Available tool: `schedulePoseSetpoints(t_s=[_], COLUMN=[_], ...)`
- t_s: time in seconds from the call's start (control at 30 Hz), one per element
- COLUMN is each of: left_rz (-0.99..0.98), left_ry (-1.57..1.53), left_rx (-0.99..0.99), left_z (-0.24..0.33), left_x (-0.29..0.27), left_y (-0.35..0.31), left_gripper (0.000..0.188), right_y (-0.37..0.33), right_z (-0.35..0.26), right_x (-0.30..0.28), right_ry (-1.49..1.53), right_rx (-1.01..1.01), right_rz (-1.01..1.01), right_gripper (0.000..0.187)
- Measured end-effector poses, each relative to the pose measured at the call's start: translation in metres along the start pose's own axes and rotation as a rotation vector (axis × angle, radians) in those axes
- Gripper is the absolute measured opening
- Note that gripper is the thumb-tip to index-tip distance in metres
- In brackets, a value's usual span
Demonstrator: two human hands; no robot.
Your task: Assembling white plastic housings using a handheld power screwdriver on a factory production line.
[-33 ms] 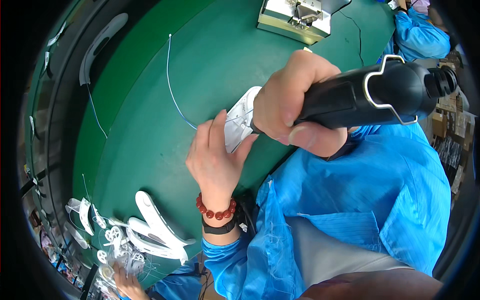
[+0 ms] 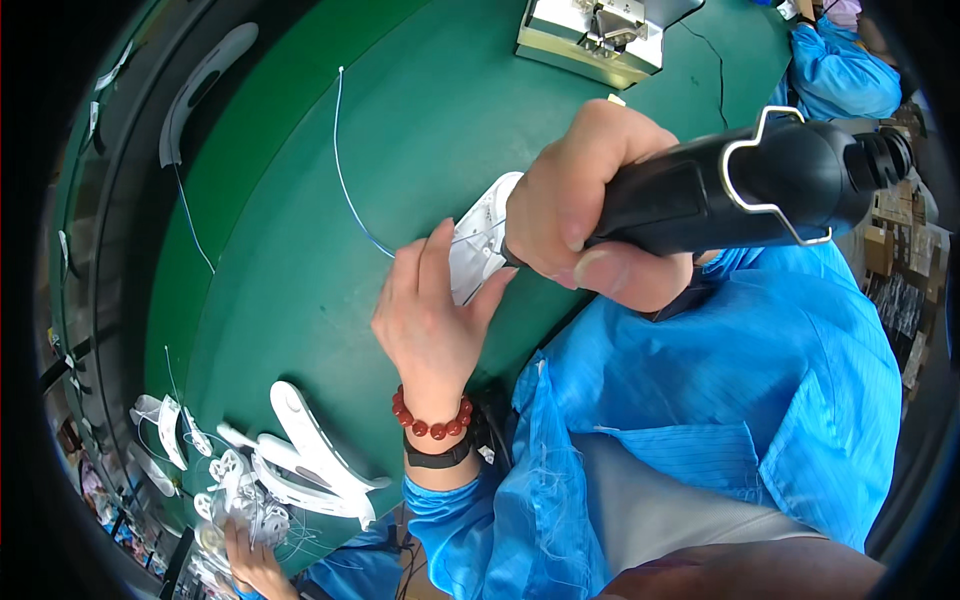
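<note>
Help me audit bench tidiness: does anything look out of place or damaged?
Mostly no. The small white parts at lower left look untidy, jumbled in a heap beside another person's hand. The white piece in the left hand shows no obvious damage, though it's partly covered.

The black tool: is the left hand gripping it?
No, the right hand grips the black tool; the left hand touches the white part.

R hand (image 2: 590,205) curled, L hand (image 2: 425,315) arched
</note>
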State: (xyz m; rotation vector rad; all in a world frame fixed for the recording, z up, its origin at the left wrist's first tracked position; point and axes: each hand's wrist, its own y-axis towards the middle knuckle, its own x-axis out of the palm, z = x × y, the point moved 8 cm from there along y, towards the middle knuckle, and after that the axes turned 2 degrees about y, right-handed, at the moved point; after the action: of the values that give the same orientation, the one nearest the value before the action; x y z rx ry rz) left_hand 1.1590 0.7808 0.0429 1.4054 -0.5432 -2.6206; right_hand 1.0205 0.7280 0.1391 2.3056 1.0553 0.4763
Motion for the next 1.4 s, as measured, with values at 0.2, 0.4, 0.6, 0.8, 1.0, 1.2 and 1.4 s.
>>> schedulePoseSetpoints(t_s=[0.2,0.4,0.6,0.8,1.0,1.2,1.4], left_rz=[-0.010,0.008,0.133,0.148,0.128,0.178,0.068], left_ry=[0.015,-0.014,-0.057,-0.101,-0.141,-0.172,-0.083], left_rx=[-0.027,0.019,0.140,0.147,0.088,0.115,0.078], left_z=[-0.007,-0.006,-0.008,-0.013,-0.016,-0.022,-0.026], left_x=[-0.001,-0.005,-0.011,-0.015,-0.019,-0.023,-0.015], left_y=[-0.007,-0.010,-0.025,-0.032,-0.032,-0.035,-0.031], left_gripper=[0.065,0.050,0.033,0.026,0.023,0.028,0.050], right_y=[0.000,0.001,0.005,0.004,0.009,0.005,0.001], right_z=[0.022,0.031,0.030,0.031,0.026,0.029,0.033], right_x=[0.005,0.000,0.015,0.020,0.031,0.031,0.024], right_ry=[0.022,-0.073,0.150,0.222,0.124,0.035,-0.103], right_rx=[0.140,0.133,0.133,0.087,0.096,0.111,0.175], right_rz=[0.040,0.068,0.213,0.326,0.106,0.106,0.113], right_gripper=[0.021,0.016,0.016,0.015,0.023,0.024,0.024])
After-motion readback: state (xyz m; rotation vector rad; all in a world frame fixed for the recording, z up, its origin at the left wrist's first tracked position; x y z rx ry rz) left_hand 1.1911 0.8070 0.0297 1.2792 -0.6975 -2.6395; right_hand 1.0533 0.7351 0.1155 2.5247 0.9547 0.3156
